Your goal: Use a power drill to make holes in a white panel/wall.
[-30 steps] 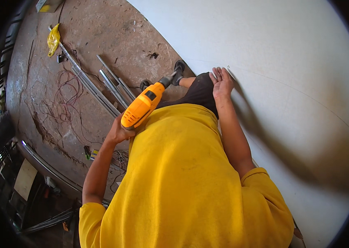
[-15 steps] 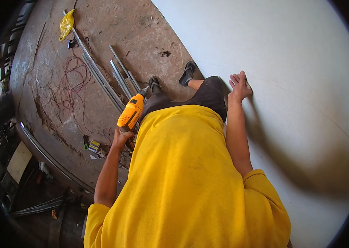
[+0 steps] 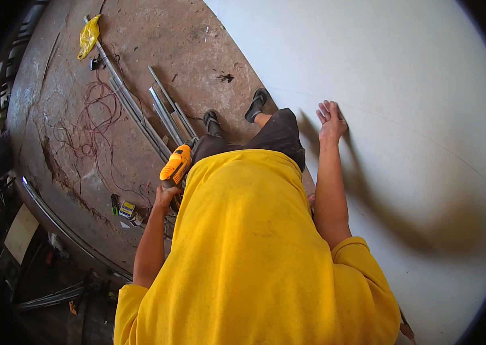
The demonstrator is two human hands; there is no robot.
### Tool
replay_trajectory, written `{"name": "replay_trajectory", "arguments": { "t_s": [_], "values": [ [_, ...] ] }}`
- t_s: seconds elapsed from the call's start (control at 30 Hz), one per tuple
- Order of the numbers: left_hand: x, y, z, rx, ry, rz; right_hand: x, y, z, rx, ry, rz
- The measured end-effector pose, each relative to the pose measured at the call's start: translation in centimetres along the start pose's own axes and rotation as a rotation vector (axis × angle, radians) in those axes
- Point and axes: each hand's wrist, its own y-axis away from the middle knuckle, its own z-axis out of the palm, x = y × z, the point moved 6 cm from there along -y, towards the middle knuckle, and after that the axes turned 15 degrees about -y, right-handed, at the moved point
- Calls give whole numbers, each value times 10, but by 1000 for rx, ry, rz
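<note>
My left hand (image 3: 165,196) grips the handle of a yellow and orange power drill (image 3: 176,164), held low at my left side, away from the white panel. My right hand (image 3: 331,119) lies with fingers spread on the large white panel (image 3: 404,86) that fills the right half of the view. My yellow shirt covers the lower middle. Below it I see my dark shorts and two feet in sandals (image 3: 257,103) on the concrete floor, next to the panel's edge.
Several long metal rails (image 3: 139,115) lie on the rough concrete floor to my left, with a tangle of red wire (image 3: 90,123). A yellow bag (image 3: 88,35) lies at the far end. A small box (image 3: 126,209) sits near a curved metal track (image 3: 64,230).
My left hand has brought the drill down and away from the panel to my left side. My right hand stays on the panel, its fingers now spread.
</note>
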Motion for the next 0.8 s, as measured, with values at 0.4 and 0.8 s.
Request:
{"name": "replay_trajectory", "arguments": {
  "t_s": [0.4,0.8],
  "values": [
    [-37,-18,-1,-12,30,-119,15,-5,-3,4,-181,157],
    [20,-20,27,89,198,-151,160,-23,81,-556,842,199]
  ]
}}
